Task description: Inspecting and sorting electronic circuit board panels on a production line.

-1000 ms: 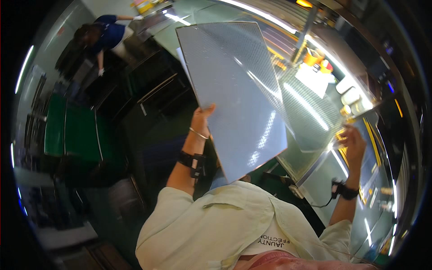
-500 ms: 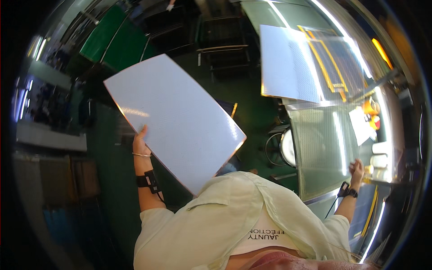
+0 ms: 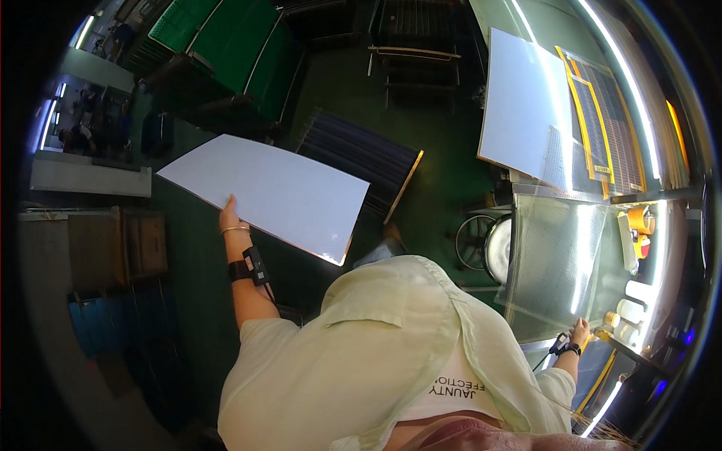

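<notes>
A large white flat panel (image 3: 286,199) hangs tilted out in front of me to the left. My left hand (image 3: 232,213) grips its near edge, thumb on the upper face and the other fingers hidden beneath. On the right, my right hand (image 3: 578,331) is at the near edge of a bench covered by a translucent ribbed sheet (image 3: 553,252). Its fingers look curled, and nothing shows in them. Farther along that bench lies another white panel (image 3: 523,105), partly under clear sheeting, beside yellow-edged dark frames (image 3: 594,124).
Beyond the held panel stands a dark slatted rack (image 3: 353,154) with a yellow edge. Green-topped racks (image 3: 226,45) are at the far left. A round white stool (image 3: 499,248) stands by the bench. Orange tape (image 3: 641,220) and white rolls (image 3: 630,310) line its right side.
The held panel has swung to the left and tipped flatter, uncovering the dark slatted rack. My view has turned, and my right hand has drawn back toward the bench's near edge.
</notes>
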Tool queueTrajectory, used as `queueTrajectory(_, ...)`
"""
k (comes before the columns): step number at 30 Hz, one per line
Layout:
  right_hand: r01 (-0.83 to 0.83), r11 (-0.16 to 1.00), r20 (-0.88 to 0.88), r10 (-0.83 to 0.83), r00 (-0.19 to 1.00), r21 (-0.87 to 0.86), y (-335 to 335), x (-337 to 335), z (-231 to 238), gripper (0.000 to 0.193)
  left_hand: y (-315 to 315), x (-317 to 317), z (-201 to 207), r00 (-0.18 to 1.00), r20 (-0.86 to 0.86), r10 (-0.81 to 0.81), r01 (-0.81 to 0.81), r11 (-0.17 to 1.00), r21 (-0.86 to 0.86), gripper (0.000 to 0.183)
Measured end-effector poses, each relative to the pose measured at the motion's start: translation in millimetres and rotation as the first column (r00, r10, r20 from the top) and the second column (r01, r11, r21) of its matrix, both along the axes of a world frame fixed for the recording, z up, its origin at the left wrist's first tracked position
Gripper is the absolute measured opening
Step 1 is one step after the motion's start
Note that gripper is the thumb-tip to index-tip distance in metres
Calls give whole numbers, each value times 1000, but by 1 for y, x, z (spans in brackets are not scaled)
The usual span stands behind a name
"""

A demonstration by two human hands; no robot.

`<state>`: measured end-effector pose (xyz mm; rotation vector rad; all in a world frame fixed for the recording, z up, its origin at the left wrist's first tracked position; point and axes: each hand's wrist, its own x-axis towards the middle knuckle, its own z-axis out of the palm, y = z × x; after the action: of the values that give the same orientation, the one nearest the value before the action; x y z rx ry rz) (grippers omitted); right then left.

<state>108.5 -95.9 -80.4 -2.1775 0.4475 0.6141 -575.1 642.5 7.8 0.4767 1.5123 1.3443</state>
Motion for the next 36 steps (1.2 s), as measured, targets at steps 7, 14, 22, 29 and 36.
queueTrajectory(7,-352,936,383,324,865,4,194,-29,63,38,18,16,-17,999,-11,48,-49,998,-44,36)
queueTrajectory(14,-806,416,-25,894,448,421,453,-202,62,30,32,30,-16,995,95,33,-30,999,-38,34)
queueTrajectory(22,-972,-79,322,947,-4,220,576,-270,67,31,32,48,-2,995,35,96,-96,995,-15,34)
queueTrajectory(29,-435,188,-312,921,-234,881,604,-288,34,52,-23,59,12,950,163,267,-278,959,50,35)
queueTrajectory(36,-241,318,-345,935,-80,917,634,-352,44,41,-74,6,14,894,308,325,-367,926,87,37)
